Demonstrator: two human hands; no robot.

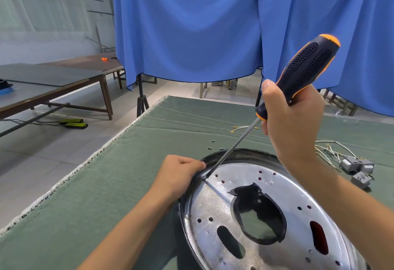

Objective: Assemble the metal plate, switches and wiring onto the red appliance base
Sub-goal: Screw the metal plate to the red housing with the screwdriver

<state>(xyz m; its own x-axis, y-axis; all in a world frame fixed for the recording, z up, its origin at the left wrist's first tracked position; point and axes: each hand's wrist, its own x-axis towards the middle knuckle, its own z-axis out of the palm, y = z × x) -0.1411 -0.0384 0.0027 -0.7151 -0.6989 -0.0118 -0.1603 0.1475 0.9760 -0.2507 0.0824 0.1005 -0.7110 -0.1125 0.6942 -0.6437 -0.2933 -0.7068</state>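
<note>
1. I see a work table point(132, 184) covered by a green cloth with a frayed pale fringe along its left edge.
2. A round appliance base point(234, 154) sits at the near right, topped by a metal plate point(213, 212).
3. Three small dark screws point(213, 145) lie just beyond its far rim.
4. A bundle of wires point(328, 152) and grey switches point(358, 168) lie toward the right edge.
5. One loose wire with brass terminals point(243, 127) lies farther back.
</note>
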